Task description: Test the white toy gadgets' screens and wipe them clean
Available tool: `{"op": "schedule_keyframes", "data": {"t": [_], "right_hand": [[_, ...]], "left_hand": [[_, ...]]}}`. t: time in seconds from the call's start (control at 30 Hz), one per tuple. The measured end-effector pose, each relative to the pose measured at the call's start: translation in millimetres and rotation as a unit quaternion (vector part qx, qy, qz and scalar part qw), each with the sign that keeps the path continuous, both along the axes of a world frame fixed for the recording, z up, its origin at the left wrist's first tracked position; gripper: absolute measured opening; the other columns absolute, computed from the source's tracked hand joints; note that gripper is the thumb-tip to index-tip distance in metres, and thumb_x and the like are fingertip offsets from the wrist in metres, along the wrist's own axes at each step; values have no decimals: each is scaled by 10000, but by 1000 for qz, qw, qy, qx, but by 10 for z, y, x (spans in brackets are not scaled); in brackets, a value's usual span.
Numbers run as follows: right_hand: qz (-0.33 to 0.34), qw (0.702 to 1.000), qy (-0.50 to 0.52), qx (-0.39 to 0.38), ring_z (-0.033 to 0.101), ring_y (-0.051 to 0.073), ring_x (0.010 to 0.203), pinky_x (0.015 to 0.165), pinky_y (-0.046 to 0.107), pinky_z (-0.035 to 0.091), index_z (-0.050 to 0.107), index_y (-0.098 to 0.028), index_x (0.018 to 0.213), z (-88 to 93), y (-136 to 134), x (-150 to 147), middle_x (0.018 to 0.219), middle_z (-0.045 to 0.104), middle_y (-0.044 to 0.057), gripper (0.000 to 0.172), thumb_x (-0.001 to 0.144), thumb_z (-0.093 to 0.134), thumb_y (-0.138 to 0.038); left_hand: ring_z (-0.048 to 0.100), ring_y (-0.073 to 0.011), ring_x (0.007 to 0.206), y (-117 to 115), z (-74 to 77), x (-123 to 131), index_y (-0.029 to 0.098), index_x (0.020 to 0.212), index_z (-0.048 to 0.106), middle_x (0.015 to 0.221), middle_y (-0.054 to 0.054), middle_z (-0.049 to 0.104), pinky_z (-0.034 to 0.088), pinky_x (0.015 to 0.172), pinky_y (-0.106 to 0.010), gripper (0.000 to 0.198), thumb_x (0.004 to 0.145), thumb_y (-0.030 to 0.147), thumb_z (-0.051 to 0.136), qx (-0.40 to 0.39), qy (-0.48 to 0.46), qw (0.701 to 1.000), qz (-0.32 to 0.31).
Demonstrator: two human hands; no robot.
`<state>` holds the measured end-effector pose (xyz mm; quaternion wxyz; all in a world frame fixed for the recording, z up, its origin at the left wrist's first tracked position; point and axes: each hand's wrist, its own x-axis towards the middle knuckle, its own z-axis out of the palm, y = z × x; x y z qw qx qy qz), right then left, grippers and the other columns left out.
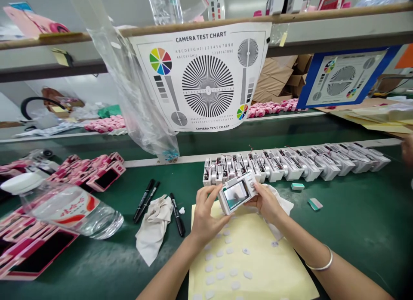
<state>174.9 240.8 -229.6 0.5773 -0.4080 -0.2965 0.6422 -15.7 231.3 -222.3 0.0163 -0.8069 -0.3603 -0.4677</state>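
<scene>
Since the small silver camera is held off the tabletop, above the far edge of the pale yellow sheet, steadiness probably counts most here. Its back faces the person and its body tilts, the right end higher than the left; levelling it would likely make the lit screen easier to judge, though its picture is too small to read. The left grip is closed on the camera's left end, fingers at the top and thumb underneath, while the right grip holds the other end, its thumb by the buttons. That two-ended hold looks sound: a light thumb press should do, with the left side bracing against it. Fingertips are best placed clear of the hidden lens side, and of the screen to avoid smears. Just beyond stands a row of open camera bodies with wires showing, so elbows and wrists should be moved gently to avoid snagging one. The white cloth lies near the right wrist and could be caught by a sleeveless forearm. Farther off, the hanging test chart would suit a square, unhurried aim.
</scene>
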Motion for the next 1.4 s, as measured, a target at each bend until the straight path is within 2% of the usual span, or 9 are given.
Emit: {"op": "schedule_keyframes", "data": {"t": [0.13,0.27,0.47,0.63,0.77,0.97,1.2,1.4], "right_hand": [[6,999,-9,-36,604,132,447,424,230,512,589,-138,730,2,-12,-17,560,653,35,210,855,469,-256],[17,999,-15,-49,599,124,420,393,207,502,594,-122,736,3,-32,-35,553,659,47,274,897,386,-201],[24,998,-16,-57,582,118,377,366,185,482,595,-116,664,-19,-33,-40,487,637,45,347,911,370,-211],[1,998,-18,-67,576,112,374,355,170,466,606,-120,669,-23,-19,-32,466,627,40,373,916,370,-271],[-30,997,-24,-72,556,105,357,353,177,464,599,-133,668,-11,-5,-25,462,618,21,378,915,374,-309],[-40,996,-34,-71,553,104,361,339,173,439,606,-120,673,-11,9,-27,475,618,24,370,916,365,-261],[-16,996,-48,-78,546,100,366,350,172,442,603,-126,649,-60,29,-20,477,618,25,371,910,367,-243],[37,995,-34,-91,511,99,330,307,169,389,599,-114,609,-77,-35,-62,443,588,27,369,895,405,-242]], "left_hand": [[467,-235,953,-31,31,9,194,1204,428,1021,-88,495,440,815,-379,619,709,503,636,18,-15,1000,-10],[458,-231,929,-60,50,15,173,1156,445,988,-86,476,441,784,-365,606,703,536,619,23,-22,999,-15],[458,-222,898,-77,55,12,156,1114,463,957,-81,477,447,751,-342,598,691,550,611,13,-26,1000,-3],[469,-221,896,-64,68,-3,150,1087,493,945,-78,496,450,758,-339,570,689,541,609,-13,-33,999,18],[475,-224,917,-38,59,-7,149,1095,498,963,-81,523,446,783,-346,577,691,546,608,-42,-37,998,5],[476,-229,935,-11,36,-5,149,1110,496,989,-89,536,442,791,-349,584,688,532,624,-60,-38,997,3],[468,-229,922,-28,33,7,142,1102,491,974,-94,516,435,792,-358,581,698,543,607,-12,-32,999,-12],[479,-214,863,-84,54,13,142,1068,511,897,-68,489,453,744,-341,613,677,606,588,40,-46,998,-21]]}}
